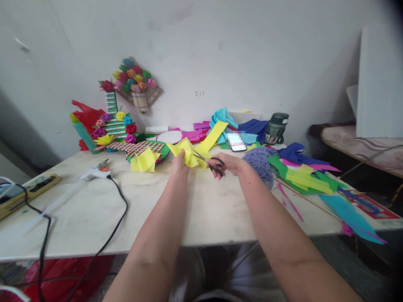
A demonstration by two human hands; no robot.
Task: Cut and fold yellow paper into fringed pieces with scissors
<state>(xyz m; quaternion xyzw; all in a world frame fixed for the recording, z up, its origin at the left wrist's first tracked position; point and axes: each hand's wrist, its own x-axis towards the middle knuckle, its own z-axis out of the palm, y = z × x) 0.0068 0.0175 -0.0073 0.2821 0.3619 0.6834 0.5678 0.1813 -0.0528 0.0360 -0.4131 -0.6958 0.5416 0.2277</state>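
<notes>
My left hand [180, 162] pinches a folded piece of yellow crepe paper [188, 152] above the table. In my right hand [227, 163] is a pair of scissors [216, 164] with dark handles, fingers through the loops. The blades point left and reach the yellow paper's right side; whether they are cutting through it I cannot tell. Left of my hands, another crumpled yellow paper piece [145, 160] lies against a round green piece with a lattice of pinkish sticks [138, 147]. A long yellow strip [213, 138] slants up behind the scissors.
A glue gun [96, 173] with a black cord lies left, near a power strip [30, 195]. Purple yarn [261, 163], a phone [236, 141] and a dark green bottle [277, 128] stand or lie right. Paper flowers [115, 126] lean on the wall; a thin stick [307, 198] lies right.
</notes>
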